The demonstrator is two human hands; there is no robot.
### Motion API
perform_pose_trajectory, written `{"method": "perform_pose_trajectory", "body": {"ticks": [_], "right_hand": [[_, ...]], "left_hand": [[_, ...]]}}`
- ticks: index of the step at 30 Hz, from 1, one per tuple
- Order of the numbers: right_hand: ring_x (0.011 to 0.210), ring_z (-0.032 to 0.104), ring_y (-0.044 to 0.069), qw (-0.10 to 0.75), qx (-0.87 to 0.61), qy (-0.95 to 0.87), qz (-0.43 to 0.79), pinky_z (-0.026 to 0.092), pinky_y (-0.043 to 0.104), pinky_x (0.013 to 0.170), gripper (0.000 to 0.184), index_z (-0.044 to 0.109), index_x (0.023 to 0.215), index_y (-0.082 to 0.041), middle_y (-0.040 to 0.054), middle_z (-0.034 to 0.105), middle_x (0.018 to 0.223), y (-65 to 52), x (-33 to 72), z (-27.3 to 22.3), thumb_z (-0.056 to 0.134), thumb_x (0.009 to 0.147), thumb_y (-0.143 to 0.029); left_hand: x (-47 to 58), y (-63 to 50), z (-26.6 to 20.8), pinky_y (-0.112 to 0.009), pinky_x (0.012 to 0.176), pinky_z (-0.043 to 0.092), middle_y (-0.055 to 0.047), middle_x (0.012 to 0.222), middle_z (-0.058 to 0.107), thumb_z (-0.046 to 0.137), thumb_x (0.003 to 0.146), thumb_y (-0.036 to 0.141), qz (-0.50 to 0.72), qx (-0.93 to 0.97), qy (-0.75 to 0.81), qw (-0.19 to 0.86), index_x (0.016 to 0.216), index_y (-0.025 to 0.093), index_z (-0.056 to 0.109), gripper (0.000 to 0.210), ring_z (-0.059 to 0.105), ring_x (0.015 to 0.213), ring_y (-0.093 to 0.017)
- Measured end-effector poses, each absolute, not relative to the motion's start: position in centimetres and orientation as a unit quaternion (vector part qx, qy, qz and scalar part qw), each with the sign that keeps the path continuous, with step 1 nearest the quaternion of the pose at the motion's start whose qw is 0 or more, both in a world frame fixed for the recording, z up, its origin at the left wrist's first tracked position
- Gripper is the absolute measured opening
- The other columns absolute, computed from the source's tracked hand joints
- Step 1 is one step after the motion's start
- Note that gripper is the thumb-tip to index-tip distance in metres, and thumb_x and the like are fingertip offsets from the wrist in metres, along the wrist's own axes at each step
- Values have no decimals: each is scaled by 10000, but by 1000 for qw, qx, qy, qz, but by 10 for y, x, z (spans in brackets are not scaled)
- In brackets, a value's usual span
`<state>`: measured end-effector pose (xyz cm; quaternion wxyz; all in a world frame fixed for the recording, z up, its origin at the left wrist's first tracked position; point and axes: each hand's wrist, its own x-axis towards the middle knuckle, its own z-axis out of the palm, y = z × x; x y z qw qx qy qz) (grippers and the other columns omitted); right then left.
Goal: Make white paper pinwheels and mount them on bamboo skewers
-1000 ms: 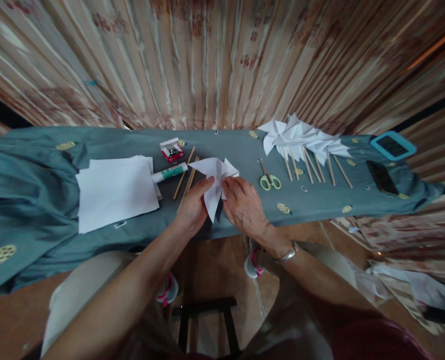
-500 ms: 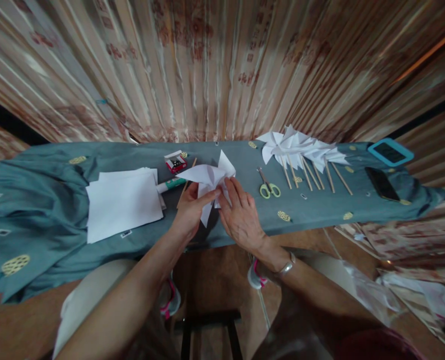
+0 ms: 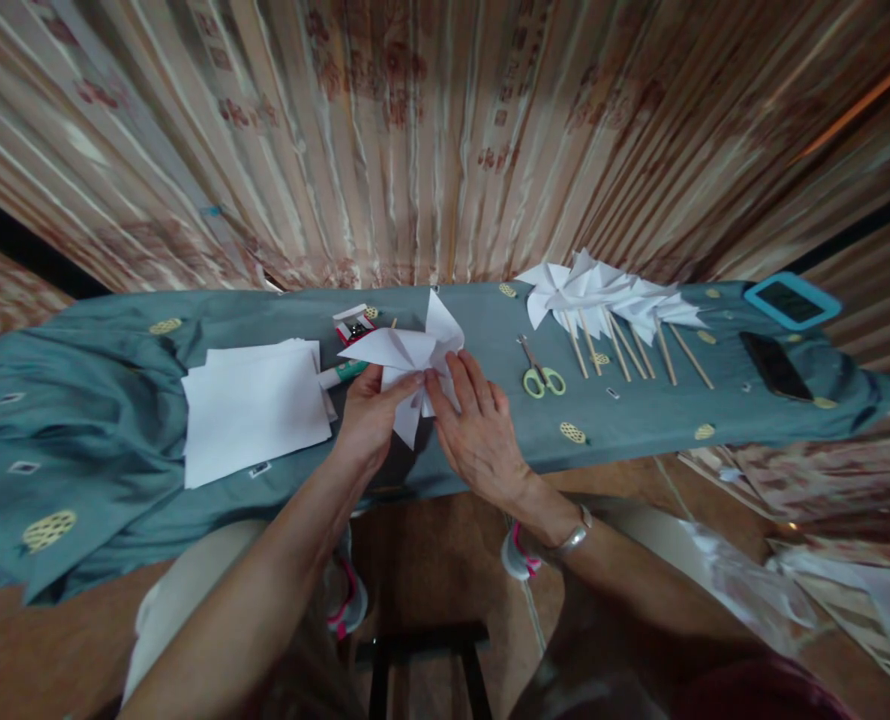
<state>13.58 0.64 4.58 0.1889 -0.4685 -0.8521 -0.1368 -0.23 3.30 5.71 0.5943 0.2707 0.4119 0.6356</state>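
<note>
A white paper pinwheel (image 3: 407, 350) with pointed, folded blades is held between my two hands above the table's front edge. My left hand (image 3: 370, 415) grips it from the left, thumb lying across the paper near the centre. From the right, my right hand (image 3: 479, 425) holds the paper, with fingertips pressed near the middle of the blades. The pinwheel hides part of a green-and-white glue tube (image 3: 344, 373) and most of a wooden stick lying behind it. Just beyond stands a small open red-and-white box (image 3: 353, 326) with dark little pieces inside.
A stack of white paper (image 3: 257, 400) lies to the left. Green-handled scissors (image 3: 542, 380) rest right of my hands. Further right are several finished pinwheels (image 3: 610, 295) on sticks, a black phone (image 3: 775, 365) and a blue-framed tablet (image 3: 792, 300). A pleated curtain (image 3: 430, 140) hangs behind the table.
My hands and the pinwheel have shifted slightly left, and the blades are turned a little. My right fingertips sit closer to the pinwheel's centre. The view has moved slightly.
</note>
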Motion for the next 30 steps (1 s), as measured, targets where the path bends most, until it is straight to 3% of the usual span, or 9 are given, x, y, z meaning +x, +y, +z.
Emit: {"method": "perform_pose_trajectory", "body": {"ticks": [22,26,30], "right_hand": [[1425,232,340,199,-469,-856,-91,329,512,1035,512,407,1421,-185,195,322,1519,5,141,56,483,931,-311],[1439,209,340,228,-460,-853,-92,315,523,1049,526,389,1430,-182,190,327,1516,12,150,63,454,944,-372],[1454,185,332,287,-457,-836,-97,301,535,1077,626,328,1448,-104,237,311,1506,23,165,72,455,937,-443]], "left_hand": [[-4,34,58,-284,746,502,-16,751,746,849,501,178,620,251,409,621,784,148,725,310,669,689,-152],[-6,39,57,-282,740,497,0,757,745,860,478,188,632,253,421,599,773,156,721,327,659,679,-141],[-10,41,55,-257,686,486,10,712,733,866,450,194,638,246,426,592,746,154,715,335,638,631,-126]]}}
